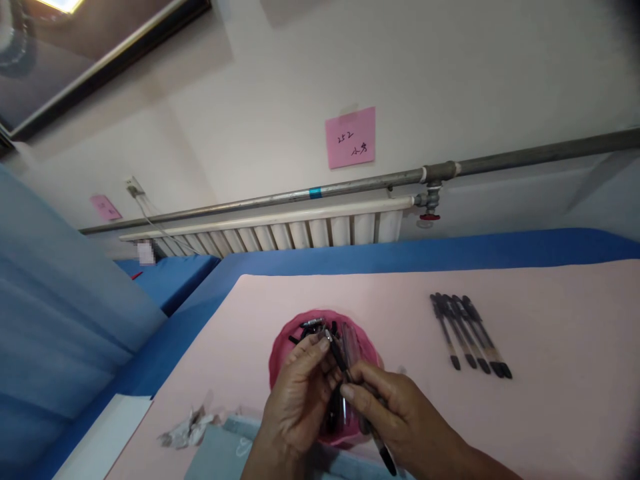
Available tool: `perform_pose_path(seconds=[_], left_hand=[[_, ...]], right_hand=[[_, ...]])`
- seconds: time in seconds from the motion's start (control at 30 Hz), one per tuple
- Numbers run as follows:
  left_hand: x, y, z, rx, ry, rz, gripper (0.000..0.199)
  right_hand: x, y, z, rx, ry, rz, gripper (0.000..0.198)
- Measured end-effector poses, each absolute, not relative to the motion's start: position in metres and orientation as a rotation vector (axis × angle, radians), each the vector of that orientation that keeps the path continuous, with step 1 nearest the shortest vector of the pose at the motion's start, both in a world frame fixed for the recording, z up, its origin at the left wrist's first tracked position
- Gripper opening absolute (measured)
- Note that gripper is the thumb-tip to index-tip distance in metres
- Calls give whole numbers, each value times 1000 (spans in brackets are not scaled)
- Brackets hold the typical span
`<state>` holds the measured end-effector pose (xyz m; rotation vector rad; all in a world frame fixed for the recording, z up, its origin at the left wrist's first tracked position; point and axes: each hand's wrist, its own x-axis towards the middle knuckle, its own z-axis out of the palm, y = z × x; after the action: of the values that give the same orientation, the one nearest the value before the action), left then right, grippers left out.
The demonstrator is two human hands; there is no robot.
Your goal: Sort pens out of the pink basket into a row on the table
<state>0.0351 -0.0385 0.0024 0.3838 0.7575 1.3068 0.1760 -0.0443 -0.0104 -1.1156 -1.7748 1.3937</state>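
A black-and-clear pen (338, 353) slants over a pink basket (280, 340). My right hand (400, 410) pinches its barrel between thumb and fingers, and the dark end (386, 460) sticks out below that hand. At the upper end, my left hand (303, 393) is closed with thumb and fingertips around the silvery tip. Under both hands, the basket holds loose pen parts, among them clear barrels (351, 343), black pieces and a silvery tip piece (313, 323). My hands hide much of the basket's contents.
Several assembled pens (470, 333) lie in a row on the pink sheet (565, 347) at right. Crumpled plastic (187, 428) and folded grey-blue cloth (215, 450) lie at lower left. A blue curtain (55, 320) hangs at left. A radiator (320, 233) lines the wall.
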Motion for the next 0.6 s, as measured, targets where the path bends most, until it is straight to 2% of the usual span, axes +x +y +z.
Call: perform_pose_path(seconds=[0.23, 0.6], left_hand=[[50, -40, 0, 274, 780, 1372, 23], [48, -39, 0, 418, 835, 1433, 17]], right_hand=[[172, -47, -12, -1109, -1748, 1397, 25], [175, -48, -12, -1138, -1770, 1434, 29]])
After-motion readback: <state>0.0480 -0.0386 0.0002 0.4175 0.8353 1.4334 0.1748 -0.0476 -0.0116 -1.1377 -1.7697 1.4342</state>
